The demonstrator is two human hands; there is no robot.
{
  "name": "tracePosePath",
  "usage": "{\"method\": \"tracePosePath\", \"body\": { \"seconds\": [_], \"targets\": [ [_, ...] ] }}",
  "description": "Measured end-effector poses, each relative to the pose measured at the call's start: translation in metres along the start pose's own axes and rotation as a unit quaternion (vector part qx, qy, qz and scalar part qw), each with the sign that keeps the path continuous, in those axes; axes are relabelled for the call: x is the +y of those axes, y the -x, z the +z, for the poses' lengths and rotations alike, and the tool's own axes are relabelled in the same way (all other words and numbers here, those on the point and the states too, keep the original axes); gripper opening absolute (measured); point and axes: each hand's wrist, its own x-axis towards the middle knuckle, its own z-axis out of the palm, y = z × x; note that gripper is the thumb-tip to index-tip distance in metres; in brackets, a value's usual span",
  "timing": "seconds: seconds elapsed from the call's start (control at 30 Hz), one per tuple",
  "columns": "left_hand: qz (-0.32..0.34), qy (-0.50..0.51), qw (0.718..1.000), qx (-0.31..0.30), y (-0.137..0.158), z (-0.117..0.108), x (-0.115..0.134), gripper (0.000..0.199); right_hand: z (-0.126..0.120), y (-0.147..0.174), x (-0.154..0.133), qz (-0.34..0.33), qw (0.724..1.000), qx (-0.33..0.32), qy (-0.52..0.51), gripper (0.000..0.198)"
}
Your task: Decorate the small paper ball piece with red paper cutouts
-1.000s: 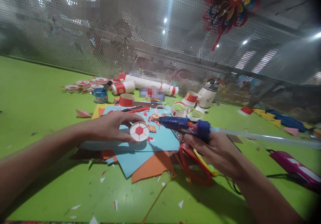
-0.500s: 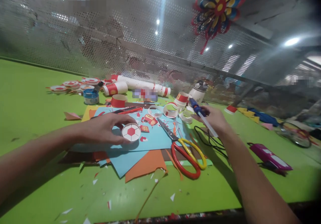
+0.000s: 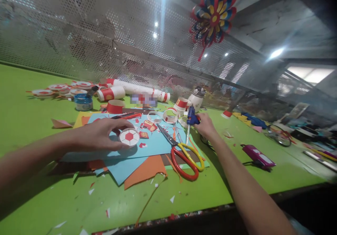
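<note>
My left hand (image 3: 101,134) grips a short white cup base (image 3: 129,136) between thumb and fingers. Its round face carries a red hexagon with lines running outward. Under it lies light-blue paper (image 3: 155,148) with red and gold cut-outs (image 3: 149,125). On the right, my right hand (image 3: 206,125) is closed around a blue hot glue gun (image 3: 192,117), from which a pale glue stick (image 3: 187,134) points down. Large scissors (image 3: 185,164) with red and yellow handles lie partly open between the hands, their blades over the blue paper.
Cut paper-cup rings (image 3: 170,115), a blue paint jar (image 3: 83,102) and a long white tube (image 3: 139,89) stand or lie farther back. A purple object (image 3: 259,156) rests at right. Paper scraps litter the green table (image 3: 126,208); a perforated panel (image 3: 126,56) rises behind.
The camera view has turned a little to the right. My right hand has brought the glue gun closer to the scissors and turned it more upright. My left hand still grips the cup base.
</note>
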Motion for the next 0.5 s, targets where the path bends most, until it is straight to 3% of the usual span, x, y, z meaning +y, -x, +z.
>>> {"method": "tracePosePath", "body": {
  "seconds": [0.27,0.5],
  "targets": [
    [0.016,-0.004,1.0,-0.02,0.001,-0.004,0.003,0.05,0.014,0.004,-0.002,-0.046,0.997,-0.055,0.042,0.041],
    [-0.022,-0.031,0.999,-0.021,0.001,-0.008,-0.005,0.061,-0.002,0.008,-0.005,-0.042,0.995,-0.075,0.047,0.049]
  ]
}}
